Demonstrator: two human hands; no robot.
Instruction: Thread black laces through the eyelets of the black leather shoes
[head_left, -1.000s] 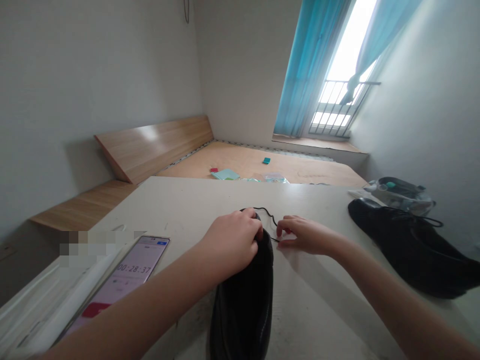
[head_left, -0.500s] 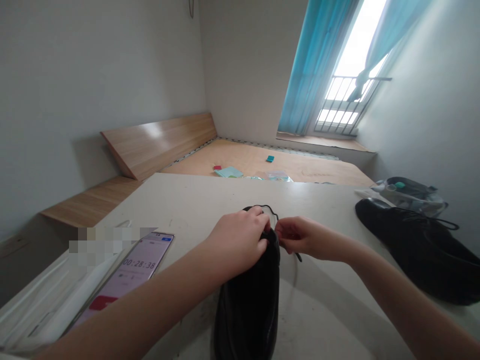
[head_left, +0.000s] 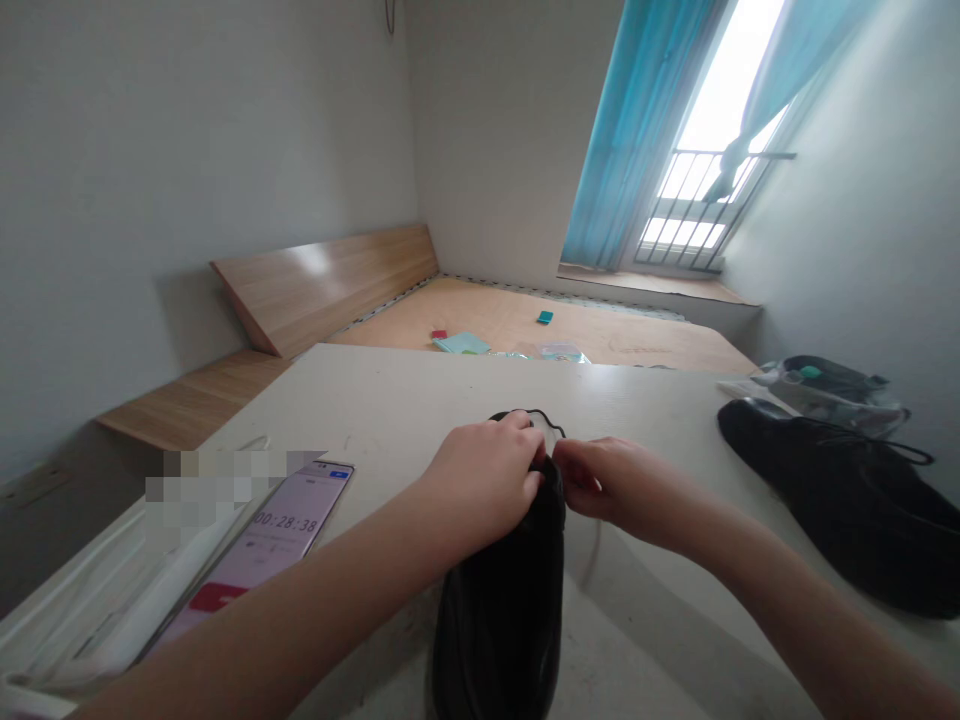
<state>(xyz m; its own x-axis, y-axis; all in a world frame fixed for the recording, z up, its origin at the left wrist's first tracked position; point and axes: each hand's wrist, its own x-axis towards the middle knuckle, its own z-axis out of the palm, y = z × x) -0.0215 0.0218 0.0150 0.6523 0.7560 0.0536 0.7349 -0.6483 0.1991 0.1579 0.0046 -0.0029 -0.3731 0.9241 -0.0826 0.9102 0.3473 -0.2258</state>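
Note:
A black leather shoe [head_left: 499, 640] rests on the white table with its opening toward me and its toe pointing away. My left hand [head_left: 491, 480] lies over the front of the shoe, fingers curled around the lacing area. Close beside the shoe's right edge, my right hand [head_left: 604, 478] is closed in a pinch at the black shoelace [head_left: 553, 424]. Part of the lace loops up behind both hands. The fingertips and the lace's free end are largely hidden.
A second black shoe [head_left: 840, 500], laced, stands on the right beside a clear plastic bag [head_left: 840, 395] with dark contents. On the left lie a phone [head_left: 277, 545] showing a timer and clear plastic packaging [head_left: 97, 600]. Beyond the white table [head_left: 390, 385] is a bed [head_left: 480, 305].
My right hand has turned and its fingers have closed further at the shoe's edge; the lace end that hung below it is now out of sight. My left hand stays on the shoe.

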